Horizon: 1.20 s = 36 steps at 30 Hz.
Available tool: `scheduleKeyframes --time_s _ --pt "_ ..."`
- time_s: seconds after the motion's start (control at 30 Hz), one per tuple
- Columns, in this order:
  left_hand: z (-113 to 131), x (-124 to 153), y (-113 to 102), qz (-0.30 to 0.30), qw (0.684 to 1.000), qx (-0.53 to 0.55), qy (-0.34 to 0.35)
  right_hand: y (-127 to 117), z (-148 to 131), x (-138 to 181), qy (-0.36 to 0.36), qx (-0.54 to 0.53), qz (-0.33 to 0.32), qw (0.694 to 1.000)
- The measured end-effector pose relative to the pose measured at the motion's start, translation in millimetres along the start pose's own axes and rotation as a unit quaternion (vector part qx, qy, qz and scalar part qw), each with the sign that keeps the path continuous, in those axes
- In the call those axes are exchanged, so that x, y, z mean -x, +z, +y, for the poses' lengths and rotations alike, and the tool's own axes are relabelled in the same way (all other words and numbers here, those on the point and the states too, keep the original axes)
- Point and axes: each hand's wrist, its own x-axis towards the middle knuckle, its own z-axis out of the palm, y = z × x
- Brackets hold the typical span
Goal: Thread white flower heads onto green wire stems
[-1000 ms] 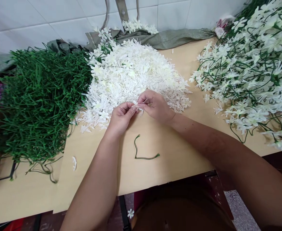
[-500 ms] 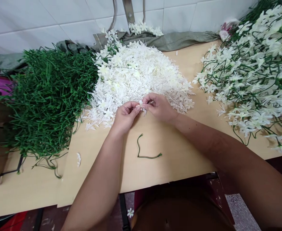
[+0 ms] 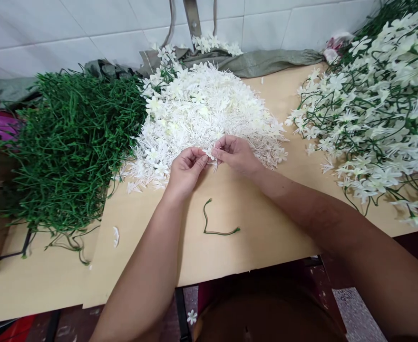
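Note:
My left hand [image 3: 187, 168] and my right hand [image 3: 236, 154] meet at the front edge of a heap of white flower pieces [image 3: 212, 104]. Between their fingertips is a small white artificial flower [image 3: 209, 153], pinched from both sides and partly hidden by the fingers. Below the hands, a bent green plastic stem [image 3: 209, 232] lies on the table [image 3: 266, 242]. To the left rises a thick pile of green stems [image 3: 76, 142].
On the right lies a large pile of white flowers on green stems [image 3: 380, 114]. A grey-green cloth [image 3: 266, 64] runs along the tiled wall [image 3: 266, 28]. One loose white piece [image 3: 116, 236] rests at the left, and a fallen flower [image 3: 192, 317] is below the table edge.
The fingers of my right hand have shifted slightly on the flower, covering more of it. My left hand stays nearly in place, and the green stem has not moved.

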Motion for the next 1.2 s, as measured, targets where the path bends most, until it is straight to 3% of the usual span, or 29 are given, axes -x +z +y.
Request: scheduleKeyframes --time_s 0.23,0.57,0.93,1.1,1.2 --pt "-4.3 -0.4 -2.6 -0.018 1.000 -0.015 0.007 5.1 1.4 -0.4 0.005 -0.025 0.004 1.000" --pt "4.9 2.4 -2.3 -0.031 0.999 -0.026 -0.009 10.1 -6.3 6.8 -0.021 0.058 0.008 0.998" --pt "-2.3 -2.2 -3.5 0.010 0.999 -0.043 0.013 3.3 2.6 2.3 0.029 -0.020 -0.046 0.998" --pt "0.1 0.0 -3.4 0.012 0.999 -0.030 0.032 3.8 1.1 2.9 -0.027 0.063 0.026 0.997" --pt "0.9 1.8 -2.1 -0.004 0.999 -0.018 0.028 6.1 -1.6 5.0 -0.046 0.094 0.031 0.994"
